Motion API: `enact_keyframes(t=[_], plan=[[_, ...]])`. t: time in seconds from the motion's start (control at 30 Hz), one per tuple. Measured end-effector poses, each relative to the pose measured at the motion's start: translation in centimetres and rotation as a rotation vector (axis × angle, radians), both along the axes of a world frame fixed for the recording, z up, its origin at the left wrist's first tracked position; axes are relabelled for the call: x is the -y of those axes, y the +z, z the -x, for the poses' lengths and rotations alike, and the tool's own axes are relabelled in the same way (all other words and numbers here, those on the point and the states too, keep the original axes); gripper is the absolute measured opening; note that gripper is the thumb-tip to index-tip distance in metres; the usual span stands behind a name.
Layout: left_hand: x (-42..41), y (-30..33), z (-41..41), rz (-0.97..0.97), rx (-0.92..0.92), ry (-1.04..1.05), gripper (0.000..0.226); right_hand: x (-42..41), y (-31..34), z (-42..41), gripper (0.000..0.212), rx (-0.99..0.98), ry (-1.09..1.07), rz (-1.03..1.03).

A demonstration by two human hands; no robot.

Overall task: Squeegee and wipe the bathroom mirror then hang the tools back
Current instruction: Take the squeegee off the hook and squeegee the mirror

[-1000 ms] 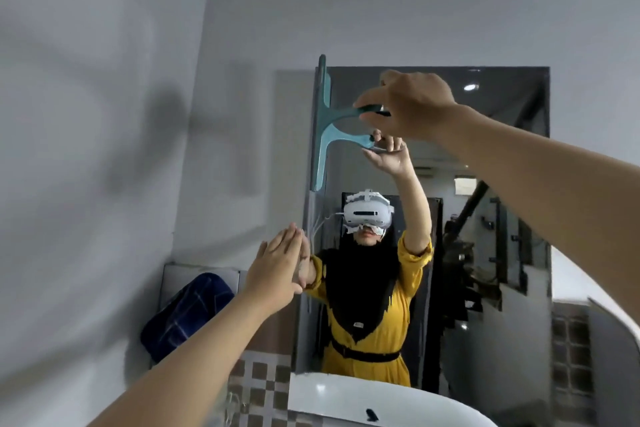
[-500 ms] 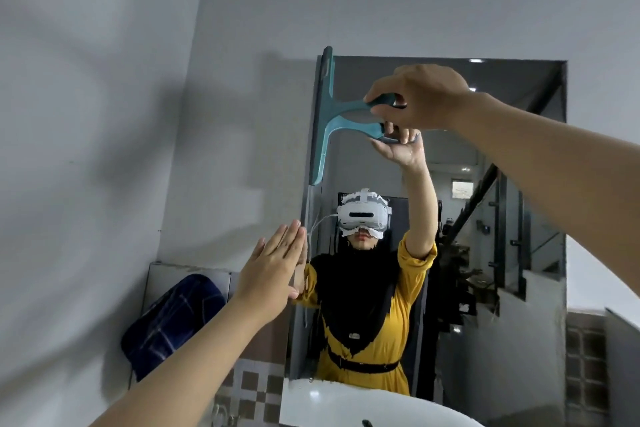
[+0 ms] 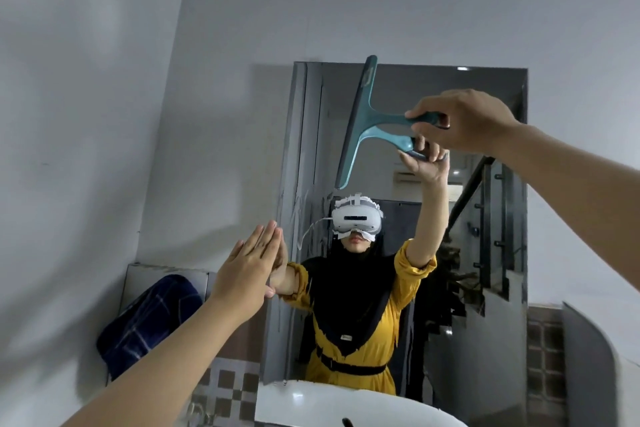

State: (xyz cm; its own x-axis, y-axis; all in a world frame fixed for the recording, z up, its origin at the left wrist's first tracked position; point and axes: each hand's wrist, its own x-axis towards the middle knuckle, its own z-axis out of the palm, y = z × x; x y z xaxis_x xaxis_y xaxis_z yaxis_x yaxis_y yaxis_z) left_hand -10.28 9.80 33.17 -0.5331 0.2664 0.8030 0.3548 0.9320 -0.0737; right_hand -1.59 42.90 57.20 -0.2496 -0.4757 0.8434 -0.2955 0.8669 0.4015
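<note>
Near the mirror [image 3: 485, 253] top, right hand [image 3: 464, 121] grips squeegee [image 3: 360, 121].

Glossy glass mirror [image 3: 485, 253], smooth teal plastic squeegee [image 3: 360, 121], matt painted wall [image 3: 104, 114], checked cloth [image 3: 149, 319].

Home bathroom, wall mirror [image 3: 485, 253], white basin [image 3: 311, 402], checkered tiles [image 3: 228, 388]

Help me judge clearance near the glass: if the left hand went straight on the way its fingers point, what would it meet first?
Probably the mirror near its left edge. The left hand is flat and open, fingers aimed up and forward, nearly meeting their reflection; whether they already touch is unclear.
</note>
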Motion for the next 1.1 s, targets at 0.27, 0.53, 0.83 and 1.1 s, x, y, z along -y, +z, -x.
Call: enact_keyframes(t=[0.27,0.53,0.83,1.1], plan=[[-0.2,-0.4,0.6,-0.012,-0.078,0.014,0.115,-6.2,-0.9,-1.0,0.032,0.002,-0.032,0.093],[-1.2,0.4,-1.3,-0.002,-0.004,0.067,0.113,-9.8,-2.0,-2.4,0.023,-0.008,-0.030,0.137],[-3.1,0.4,-2.6,-0.075,-0.059,0.101,0.113,-13.1,-2.3,-2.9,0.020,-0.024,-0.036,0.184],[-3.7,0.6,-3.5,-0.049,0.045,0.225,0.093,-15.4,-3.7,-4.4,0.015,-0.003,-0.043,0.290]])
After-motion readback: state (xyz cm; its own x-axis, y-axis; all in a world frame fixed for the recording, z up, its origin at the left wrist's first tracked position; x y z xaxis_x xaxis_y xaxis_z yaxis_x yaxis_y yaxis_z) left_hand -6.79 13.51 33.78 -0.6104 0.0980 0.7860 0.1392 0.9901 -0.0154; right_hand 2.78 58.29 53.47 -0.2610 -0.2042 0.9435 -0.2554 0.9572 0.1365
